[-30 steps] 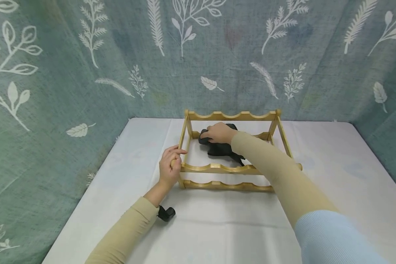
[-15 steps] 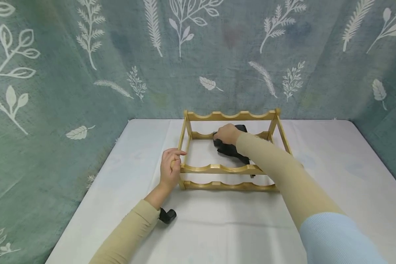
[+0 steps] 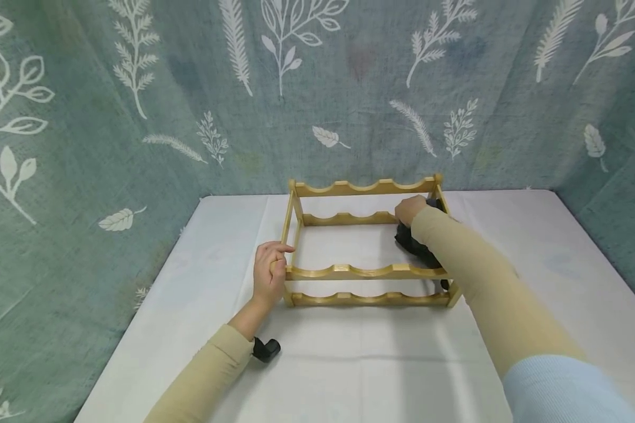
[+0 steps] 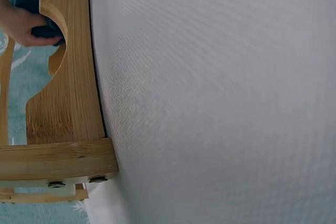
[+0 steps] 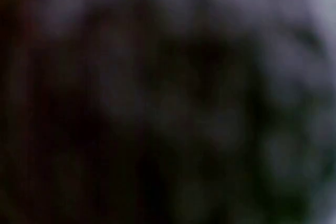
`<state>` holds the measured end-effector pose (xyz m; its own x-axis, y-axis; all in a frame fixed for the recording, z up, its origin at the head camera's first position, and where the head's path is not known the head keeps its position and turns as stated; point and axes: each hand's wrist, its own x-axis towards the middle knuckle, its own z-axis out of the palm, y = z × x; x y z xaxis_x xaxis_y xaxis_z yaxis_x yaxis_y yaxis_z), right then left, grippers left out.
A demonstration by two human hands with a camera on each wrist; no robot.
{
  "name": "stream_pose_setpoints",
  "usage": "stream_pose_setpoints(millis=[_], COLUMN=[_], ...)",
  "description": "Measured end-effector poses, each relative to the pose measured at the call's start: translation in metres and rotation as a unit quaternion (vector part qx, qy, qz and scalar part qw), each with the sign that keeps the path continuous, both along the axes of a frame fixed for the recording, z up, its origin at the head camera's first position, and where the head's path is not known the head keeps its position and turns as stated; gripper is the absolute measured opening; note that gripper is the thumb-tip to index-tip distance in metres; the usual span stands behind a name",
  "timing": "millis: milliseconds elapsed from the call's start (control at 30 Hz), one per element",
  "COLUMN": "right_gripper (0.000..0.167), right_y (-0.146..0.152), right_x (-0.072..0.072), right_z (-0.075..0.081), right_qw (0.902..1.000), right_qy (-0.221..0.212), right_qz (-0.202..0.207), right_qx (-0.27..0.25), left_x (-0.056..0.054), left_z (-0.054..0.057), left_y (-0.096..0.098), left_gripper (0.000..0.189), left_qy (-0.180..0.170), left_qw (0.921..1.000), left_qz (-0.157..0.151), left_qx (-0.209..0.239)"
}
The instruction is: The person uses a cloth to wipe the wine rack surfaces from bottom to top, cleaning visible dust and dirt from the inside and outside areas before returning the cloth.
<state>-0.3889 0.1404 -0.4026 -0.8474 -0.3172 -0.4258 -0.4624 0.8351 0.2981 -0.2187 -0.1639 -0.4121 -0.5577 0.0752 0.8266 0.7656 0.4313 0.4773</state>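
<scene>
A light wooden wine rack (image 3: pixel 367 272) with scalloped rails stands on the white-covered table. In the head view my left hand (image 3: pixel 270 273) grips its front left corner. My right hand (image 3: pixel 410 210) reaches inside the frame near its right end and holds a dark cloth (image 3: pixel 415 244), which hangs down behind the upper front rail. In the left wrist view the right hand (image 4: pixel 23 24) shows through a scalloped cutout with the bunched cloth (image 4: pixel 48 30) under its fingers. The right wrist view is dark and blurred.
A black wrist camera (image 3: pixel 266 351) sticks out beside my left sleeve. White cloth covers the table (image 3: pixel 338 358). Grey-green leaf-patterned fabric (image 3: pixel 360 117) rises behind and at both sides.
My right hand and the dark cloth have moved right inside the rack, from left of its middle to its right end. My left hand keeps its place on the corner.
</scene>
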Motion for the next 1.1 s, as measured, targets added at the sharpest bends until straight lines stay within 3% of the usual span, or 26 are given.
stream_pose_setpoints(millis=[233, 333, 467, 567, 667, 767, 933, 1033, 1100], right_gripper=[0.013, 0.019, 0.032, 0.038, 0.041, 0.041, 0.039, 0.038, 0.036], right_y=[-0.004, -0.009, -0.023, -0.040, -0.061, -0.083, -0.120, -0.142, -0.153], right_x=[0.001, 0.002, 0.006, 0.012, 0.020, 0.027, 0.032, 0.031, 0.030], right_z=[0.002, 0.006, 0.017, 0.028, 0.037, 0.043, 0.047, 0.051, 0.054], right_qw=[0.9998, 0.9995, 0.9960, 0.9853, 0.9717, 0.9608, 0.9438, 0.9386, 0.9420], right_qy=[-0.013, -0.029, -0.048, -0.049, -0.012, 0.041, 0.131, 0.164, 0.175], right_qz=[0.011, 0.011, 0.022, 0.028, 0.060, 0.115, 0.201, 0.221, 0.215], right_qx=[0.011, -0.002, -0.072, -0.161, -0.228, -0.249, -0.227, -0.209, -0.189], left_x=[0.000, -0.001, -0.002, -0.002, -0.001, -0.002, -0.005, -0.005, -0.005], left_z=[-0.001, -0.001, -0.001, -0.003, -0.004, -0.004, -0.006, -0.005, -0.006], left_y=[0.002, 0.003, 0.003, 0.002, 0.001, -0.001, -0.002, -0.001, -0.001], left_gripper=[0.026, 0.028, 0.026, 0.024, 0.022, 0.023, 0.031, 0.030, 0.027], left_qy=[0.006, 0.006, 0.010, 0.010, 0.013, 0.019, 0.035, 0.039, 0.037], left_qw=[1.0000, 0.9999, 0.9999, 0.9999, 0.9998, 0.9997, 0.9993, 0.9991, 0.9992], left_qz=[-0.002, -0.004, -0.002, 0.001, 0.002, 0.000, -0.003, -0.003, -0.005], left_qx=[0.003, 0.007, 0.009, 0.010, 0.013, 0.014, 0.013, 0.014, 0.013])
